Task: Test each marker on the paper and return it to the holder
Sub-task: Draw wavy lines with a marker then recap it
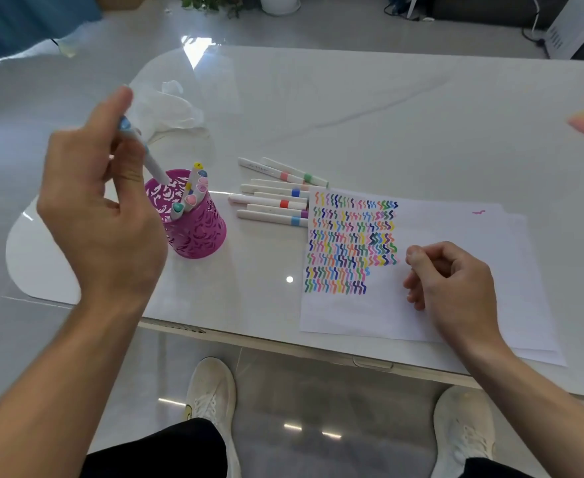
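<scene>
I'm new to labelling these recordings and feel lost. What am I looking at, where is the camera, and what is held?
No machine here: a person's two bare hands, filmed by one head-worn camera looking down. The left hand holds a white marker with a light-blue cap at the mouth of a magenta cut-out pen holder containing more markers. The right hand, fingers curled, rests on a white paper sheet covered in coloured squiggles. Loose white markers lie on the glossy white table between holder and paper.
</scene>
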